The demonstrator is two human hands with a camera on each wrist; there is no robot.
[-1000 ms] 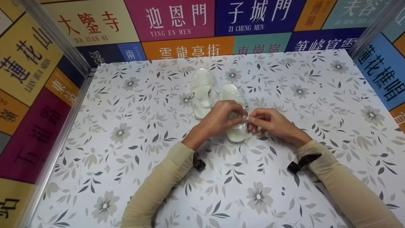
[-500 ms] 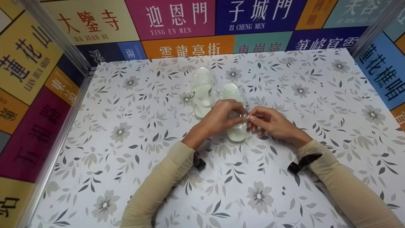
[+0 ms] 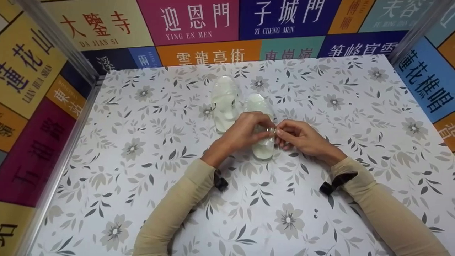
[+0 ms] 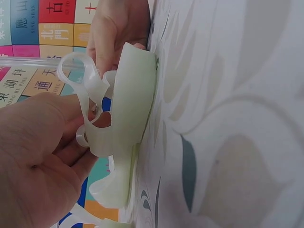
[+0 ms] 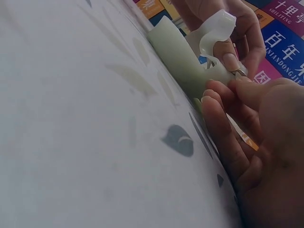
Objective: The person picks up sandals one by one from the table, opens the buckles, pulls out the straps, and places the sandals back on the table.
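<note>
Two pale, translucent greenish-white sandals lie on the table, the left sandal (image 3: 224, 89) a little farther back than the right sandal (image 3: 256, 102). Both hands meet at the outer side of the right one. My left hand (image 3: 245, 132) reaches over that sandal and pinches its strap beside a small metal buckle (image 5: 241, 72). From the other side, my right hand (image 3: 302, 138) pinches the strap at the buckle between thumb and index finger. In the left wrist view, the sandal (image 4: 135, 95) stands on its sole with a looped strap (image 4: 76, 59) rising from it. Fingertips partly hide the buckle.
The table (image 3: 289, 220) is covered with a white sheet printed with grey leaves and flowers. Colourful panels with lettering (image 3: 199, 21) stand behind it and along both sides. A dark camera mount sits on each wrist.
Both hands stay at the right sandal's buckle with hardly any visible movement. The whole head view has shifted slightly. The sandals keep their places on the table.
</note>
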